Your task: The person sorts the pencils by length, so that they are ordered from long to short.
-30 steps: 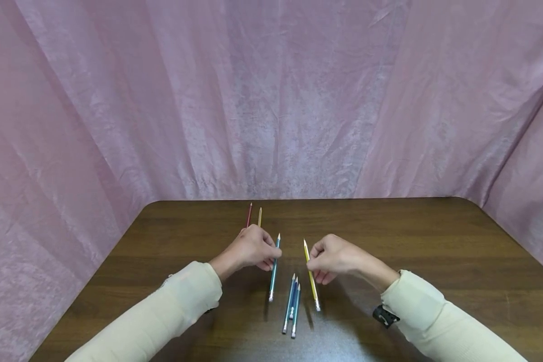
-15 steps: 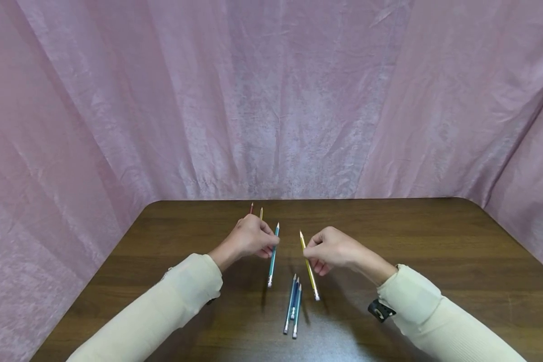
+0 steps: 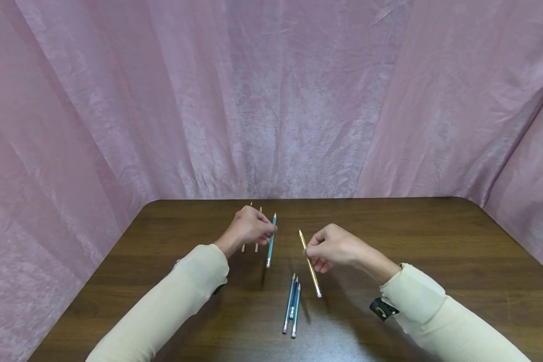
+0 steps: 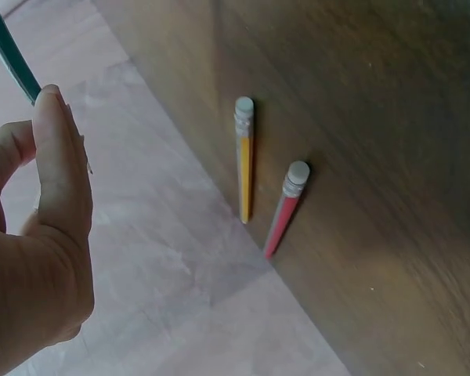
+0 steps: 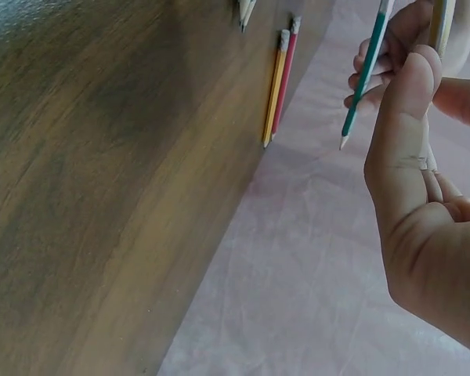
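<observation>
My left hand (image 3: 250,226) pinches a teal pencil (image 3: 271,244) between thumb and fingers, its sharpened tip pointing away from me and its eraser end toward me. To the right, my right hand (image 3: 337,248) pinches a yellow pencil (image 3: 313,275) the same way, held at a slant above the table. Just beyond and left of the left hand lie a red pencil (image 4: 282,219) and an orange-yellow pencil (image 4: 245,172) side by side, partly covered by that hand in the head view. Nearer me, between the two hands, several blue and teal pencils (image 3: 296,317) lie together.
The brown wooden table (image 3: 416,241) has rounded far corners. Pink curtain fabric (image 3: 271,100) hangs behind its far edge and along the sides. A black strap (image 3: 383,308) sits at the right sleeve's cuff.
My left hand has carried the teal pencil forward, away from me. My right hand has moved slightly forward with the yellow pencil. The pencils on the table stay in place.
</observation>
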Demonstrator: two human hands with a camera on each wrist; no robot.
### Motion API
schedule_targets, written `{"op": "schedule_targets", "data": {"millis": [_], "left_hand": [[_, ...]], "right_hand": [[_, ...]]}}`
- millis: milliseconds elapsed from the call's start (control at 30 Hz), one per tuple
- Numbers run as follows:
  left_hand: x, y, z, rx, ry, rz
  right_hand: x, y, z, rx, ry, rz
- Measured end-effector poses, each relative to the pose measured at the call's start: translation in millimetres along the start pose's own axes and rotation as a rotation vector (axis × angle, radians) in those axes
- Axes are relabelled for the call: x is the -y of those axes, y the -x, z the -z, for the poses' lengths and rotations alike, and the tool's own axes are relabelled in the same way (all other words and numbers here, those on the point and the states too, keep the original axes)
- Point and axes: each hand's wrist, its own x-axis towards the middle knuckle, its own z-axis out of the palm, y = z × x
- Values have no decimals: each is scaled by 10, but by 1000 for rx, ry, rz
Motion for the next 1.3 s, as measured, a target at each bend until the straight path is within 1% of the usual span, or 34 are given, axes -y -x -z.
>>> {"op": "schedule_targets", "data": {"millis": [67,233,467,533,667,833,967,1100,1233,1300], "left_hand": [[19,-47,-9,-7,9,4],[49,-162,-33,-21,29,44],[55,-324,-66,-53,16,86],[51,-369,-80,-55,22,99],[39,-467,-119,-61,0,128],[19,-587,-174,-71,-84,148],[20,-654,-198,-92,-226,153],[44,-696,-203,-123,-340,189],[82,-720,-218,-125,-364,207],[102,-731,-226,-125,-371,201]], "right_hand": [[-9,15,11,-1,-5,5],[-35,64,57,-8,2,12],[-61,134,113,-10,3,21],[-63,155,122,-9,6,22],[-57,194,137,-3,10,31],[-46,241,156,14,11,54],[-49,282,166,29,20,67],[-58,308,159,40,28,76],[-68,326,156,45,31,80],[-71,336,160,46,35,86]]}}
